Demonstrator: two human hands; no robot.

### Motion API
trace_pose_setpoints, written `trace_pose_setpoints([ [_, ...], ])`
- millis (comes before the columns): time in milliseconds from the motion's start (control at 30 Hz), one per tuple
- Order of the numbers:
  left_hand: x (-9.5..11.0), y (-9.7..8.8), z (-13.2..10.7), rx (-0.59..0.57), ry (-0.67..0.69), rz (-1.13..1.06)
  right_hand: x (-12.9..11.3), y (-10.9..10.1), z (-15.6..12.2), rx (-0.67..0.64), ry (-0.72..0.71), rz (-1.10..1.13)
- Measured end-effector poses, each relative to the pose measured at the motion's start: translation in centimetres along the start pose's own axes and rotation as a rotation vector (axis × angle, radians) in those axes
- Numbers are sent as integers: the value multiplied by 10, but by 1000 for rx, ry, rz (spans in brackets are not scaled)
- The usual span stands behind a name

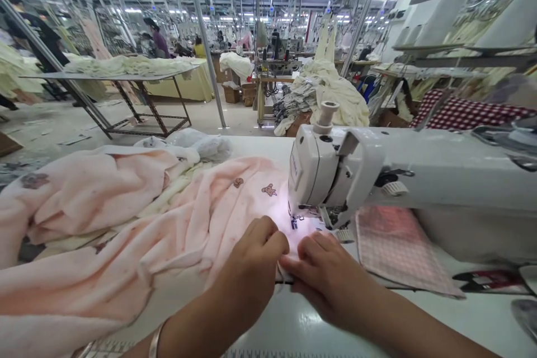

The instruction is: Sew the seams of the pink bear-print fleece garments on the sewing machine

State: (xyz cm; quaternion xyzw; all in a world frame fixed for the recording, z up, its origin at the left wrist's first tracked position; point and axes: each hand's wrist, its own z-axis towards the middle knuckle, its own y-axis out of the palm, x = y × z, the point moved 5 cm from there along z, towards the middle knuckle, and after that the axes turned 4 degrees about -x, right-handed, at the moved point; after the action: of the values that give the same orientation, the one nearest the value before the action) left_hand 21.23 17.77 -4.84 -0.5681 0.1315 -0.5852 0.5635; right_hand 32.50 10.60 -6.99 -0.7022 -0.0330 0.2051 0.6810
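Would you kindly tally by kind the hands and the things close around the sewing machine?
Hands: 2 (left hand, right hand)
Sewing machine: 1
Pink fleece fabric, under both hands: 1
Pink checked cloth: 1
Red snips: 1
Total: 6

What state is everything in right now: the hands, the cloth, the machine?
Left hand, curled, pinching the edge of the pink fabric.
Right hand, on the same edge, grip hidden.
Pink fabric, rumpled, spread across the table.
Sewing machine, lamp lit.
Checked cloth, lying flat under the machine arm.
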Motion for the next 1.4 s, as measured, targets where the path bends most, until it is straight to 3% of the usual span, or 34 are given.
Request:
trace_pose_setpoints([
  [133,6,0,2,-18,4,-127,0,-6,-2,169,-37,42],
  [233,10,1,-3,-30,6,-73,3,-14,-2,315,-27,28],
  [400,11,1,-6,5,123,26,1,-24,2,395,-88,-65],
  [500,9,7,-8,-98,163,122,2,-23,1,384,-199,-143],
  [633,12,9,-10,-264,106,245,9,-15,-1,262,-265,-193],
  [800,14,7,5,-215,24,276,9,-10,-5,185,-207,-105],
  [900,-2,13,17,-212,31,342,9,-9,-8,188,-150,33],
  [1033,-19,14,25,-264,103,267,12,-8,-9,198,-113,149],
  [1267,5,19,7,-284,227,501,14,-8,-6,234,-111,231],
  [1400,-1,22,5,-250,144,478,18,-8,-10,258,-26,282],
])
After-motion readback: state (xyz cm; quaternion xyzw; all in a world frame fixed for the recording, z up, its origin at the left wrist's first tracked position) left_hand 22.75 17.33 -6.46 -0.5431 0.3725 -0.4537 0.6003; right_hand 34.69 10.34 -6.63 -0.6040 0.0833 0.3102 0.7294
